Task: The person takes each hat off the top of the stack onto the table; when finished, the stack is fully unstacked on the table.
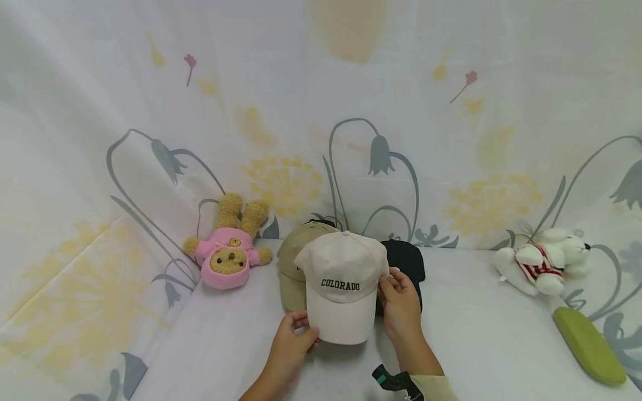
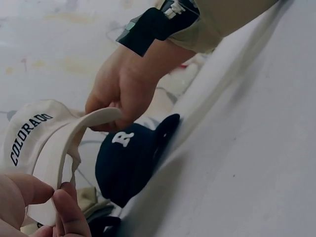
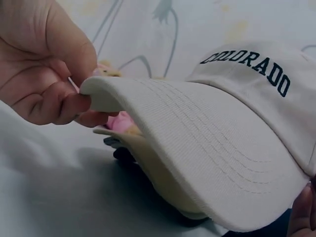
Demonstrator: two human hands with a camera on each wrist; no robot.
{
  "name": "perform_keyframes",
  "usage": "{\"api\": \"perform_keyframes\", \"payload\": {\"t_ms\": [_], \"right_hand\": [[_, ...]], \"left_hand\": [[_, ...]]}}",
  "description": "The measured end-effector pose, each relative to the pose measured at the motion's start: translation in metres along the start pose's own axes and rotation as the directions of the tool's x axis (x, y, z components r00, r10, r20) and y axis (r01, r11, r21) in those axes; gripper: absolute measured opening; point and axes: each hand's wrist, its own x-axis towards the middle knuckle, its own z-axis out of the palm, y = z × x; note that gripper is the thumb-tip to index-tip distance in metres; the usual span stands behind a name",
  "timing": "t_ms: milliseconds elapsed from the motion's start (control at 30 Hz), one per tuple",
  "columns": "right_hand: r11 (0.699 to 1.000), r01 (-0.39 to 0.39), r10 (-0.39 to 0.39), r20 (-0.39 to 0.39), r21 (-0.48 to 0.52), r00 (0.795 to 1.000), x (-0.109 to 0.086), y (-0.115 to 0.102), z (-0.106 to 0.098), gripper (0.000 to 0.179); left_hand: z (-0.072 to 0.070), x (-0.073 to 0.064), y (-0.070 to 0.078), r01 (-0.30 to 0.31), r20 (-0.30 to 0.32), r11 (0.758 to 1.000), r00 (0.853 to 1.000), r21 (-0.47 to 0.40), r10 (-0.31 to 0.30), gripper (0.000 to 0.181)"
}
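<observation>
A cream baseball cap (image 1: pixel 342 317) with COLORADO on its front is held up between both hands, brim toward me. My left hand (image 1: pixel 291 342) pinches the brim's left edge between thumb and fingers, plain in the right wrist view, where the brim (image 3: pixel 197 133) spans the picture. On the other side my right hand (image 1: pixel 401 303) grips the cap by the edge of its crown; its fingertips are partly hidden. Behind it on the left sits a khaki cap (image 1: pixel 291 267), partly covered. To the right stands a dark navy cap (image 1: pixel 408 262), whose white letter R (image 2: pixel 122 138) shows in the left wrist view.
A teddy bear in a pink hoodie (image 1: pixel 225 256) lies head-down at the back left. Toward the right are a white plush dog (image 1: pixel 546 262) in red stripes and a green oblong case (image 1: pixel 589 345). Flower-patterned cloth (image 1: pixel 321 111) hangs behind the white surface (image 1: pixel 481 334).
</observation>
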Motion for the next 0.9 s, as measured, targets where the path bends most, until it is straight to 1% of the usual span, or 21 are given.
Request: {"api": "perform_keyframes", "payload": {"t_ms": [200,400,600,733,900], "right_hand": [[1.0,-0.022,0.022,-0.01,-0.013,1.0,-0.009,-0.007,-0.016,0.031],[1.0,-0.022,0.021,-0.034,-0.017,0.999,-0.017,-0.013,-0.032,0.029],[1.0,-0.02,0.018,-0.085,-0.014,0.996,-0.023,-0.023,-0.049,0.027],[1.0,-0.03,0.029,-0.104,-0.004,0.994,-0.025,-0.031,-0.061,0.027],[0.999,-0.032,0.035,-0.122,0.023,0.992,-0.026,-0.038,-0.075,0.024]], "left_hand": [[0.009,-0.007,-0.002,-0.02,0.035,0.998,0.999,0.055,0.018,0.052],[0.018,-0.012,-0.007,-0.022,0.083,0.998,0.996,0.056,0.017,0.052],[0.035,-0.016,-0.01,-0.009,0.123,0.999,0.992,0.053,0.002,0.052],[0.047,-0.018,-0.013,0.004,0.14,0.999,0.99,0.05,-0.011,0.051],[0.06,-0.021,-0.014,0.006,0.157,0.998,0.988,0.057,-0.014,0.051]]}}
